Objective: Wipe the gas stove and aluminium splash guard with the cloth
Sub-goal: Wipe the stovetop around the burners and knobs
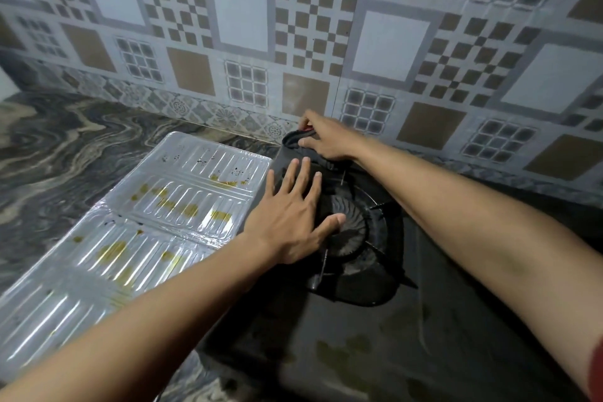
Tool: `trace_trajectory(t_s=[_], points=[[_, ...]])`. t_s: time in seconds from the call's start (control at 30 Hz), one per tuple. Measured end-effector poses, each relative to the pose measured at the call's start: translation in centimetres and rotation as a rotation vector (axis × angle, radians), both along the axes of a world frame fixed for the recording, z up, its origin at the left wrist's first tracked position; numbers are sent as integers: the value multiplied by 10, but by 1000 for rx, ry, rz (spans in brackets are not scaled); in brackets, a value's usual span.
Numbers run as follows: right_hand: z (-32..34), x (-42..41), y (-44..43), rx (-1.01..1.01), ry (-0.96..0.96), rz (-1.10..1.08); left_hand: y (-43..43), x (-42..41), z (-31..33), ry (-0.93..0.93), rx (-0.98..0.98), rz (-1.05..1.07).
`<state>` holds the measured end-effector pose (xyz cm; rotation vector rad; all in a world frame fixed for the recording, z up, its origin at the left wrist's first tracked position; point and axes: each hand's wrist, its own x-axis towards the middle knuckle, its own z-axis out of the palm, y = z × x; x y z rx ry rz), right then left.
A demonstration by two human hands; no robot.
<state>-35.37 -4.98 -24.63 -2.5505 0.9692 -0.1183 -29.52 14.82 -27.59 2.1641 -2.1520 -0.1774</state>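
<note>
Marbled counter (65, 147) carries the stove (375, 330) and the stained, flimsy-looking guard (163, 206). Right hand (329, 140) pinches the limp dark cloth (288, 147), which is probably best bunched; left hand (293, 215) lies flat, fingers spread.

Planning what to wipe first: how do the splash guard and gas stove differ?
The splash guard is shiny, ribbed silver with vivid yellow-brown splatters; the gas stove is dark with only faint smears. The splash guard lies flat on the counter, untouched; the gas stove has the left hand spread on it and the right hand gripping the cloth at its far corner. Both look soiled.
</note>
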Motion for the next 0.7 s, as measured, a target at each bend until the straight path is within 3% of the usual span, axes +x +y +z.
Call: trace_trajectory(t_s=[0.13, 0.4, 0.7], points=[[-6, -2, -5, -132, -49, 61, -1, -2, 3, 24, 24, 30], [1, -29, -23, 82, 169, 155, -1, -3, 3, -10, 31, 26], [5, -91, -23, 91, 206, -11, -5, -2, -1, -12, 38, 5]])
